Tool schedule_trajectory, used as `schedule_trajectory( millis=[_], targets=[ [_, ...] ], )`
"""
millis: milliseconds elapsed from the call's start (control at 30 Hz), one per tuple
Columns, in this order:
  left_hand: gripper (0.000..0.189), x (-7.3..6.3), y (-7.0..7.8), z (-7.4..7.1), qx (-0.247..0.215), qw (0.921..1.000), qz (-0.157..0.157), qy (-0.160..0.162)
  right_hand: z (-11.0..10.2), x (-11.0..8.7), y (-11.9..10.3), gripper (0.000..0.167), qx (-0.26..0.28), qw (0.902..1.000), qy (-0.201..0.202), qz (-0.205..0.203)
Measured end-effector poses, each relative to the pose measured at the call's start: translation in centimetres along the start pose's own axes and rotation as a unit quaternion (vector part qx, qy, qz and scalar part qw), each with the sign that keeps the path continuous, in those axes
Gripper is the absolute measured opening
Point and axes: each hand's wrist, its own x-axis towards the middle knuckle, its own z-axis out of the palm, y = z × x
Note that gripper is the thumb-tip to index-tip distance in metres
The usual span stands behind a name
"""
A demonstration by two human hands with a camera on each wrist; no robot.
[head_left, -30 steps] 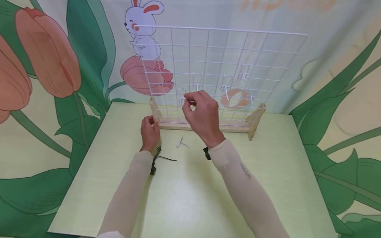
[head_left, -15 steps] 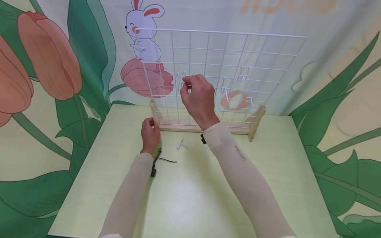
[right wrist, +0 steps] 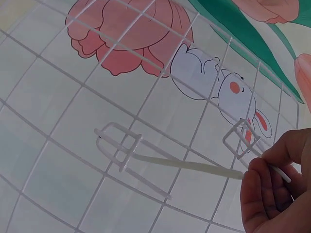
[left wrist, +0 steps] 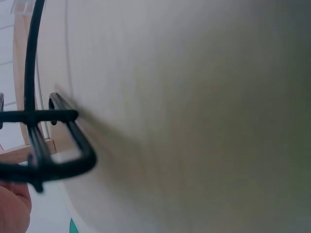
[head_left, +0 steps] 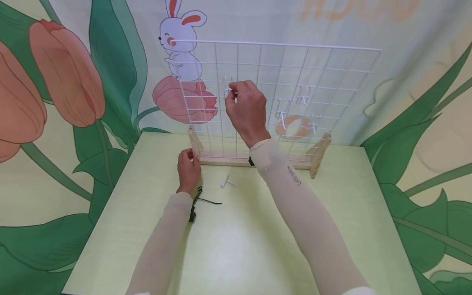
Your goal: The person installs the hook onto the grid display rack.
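My right hand [head_left: 248, 112] pinches a white wire hook [right wrist: 241, 139] by its prong, in front of the left part of the white wire grid [head_left: 280, 44]. Close to that hand, another white hook [right wrist: 130, 148] hangs on the grid in the right wrist view. My left hand [head_left: 188, 170] grips the left wooden foot [head_left: 194, 143] of the grid's stand, thumb against the wood. Under the left wrist lies a black wire hook [head_left: 206, 200], which looms large as a black hook [left wrist: 36, 116] in the left wrist view. Right of it lies a loose white hook [head_left: 226, 181].
Several white hooks hang on the grid's right half, one of them a long-pronged hook [head_left: 282, 119]. The right wooden foot [head_left: 321, 155] stands on the pale green table [head_left: 236, 246]. A printed cloth [head_left: 121, 61] with tulips and a rabbit hangs behind.
My right hand has moved up along the grid with the white hook, uncovering no new hold. The left hand stays at the wooden foot. The head view has tilted slightly up.
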Motion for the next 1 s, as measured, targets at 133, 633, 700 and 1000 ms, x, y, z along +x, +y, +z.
schedule_trajectory(
  millis=[133, 633, 700, 1000],
  targets=[
    [0.032, -0.1, 0.0, 0.1, 0.001, 1.0, 0.002, 0.004, 0.3, 0.5, 0.1, 0.02, -0.002, 1.0, -0.006, 0.001],
    [0.031, 0.0, -0.1, 0.1, 0.006, 0.9999, 0.007, 0.01, 1.6, 1.0, -0.2, 0.023, -0.047, 0.9982, -0.036, -0.012],
    [0.031, 0.0, -0.2, 0.1, 0.003, 0.9999, 0.008, 0.01, 1.7, 0.8, -0.3, 0.022, -0.054, 0.9976, -0.04, -0.018],
    [0.032, -0.1, -0.3, 0.1, 0.008, 0.9999, 0.008, 0.011, 2.2, -0.2, -0.1, 0.022, -0.049, 0.9978, -0.039, -0.02]
  ],
)
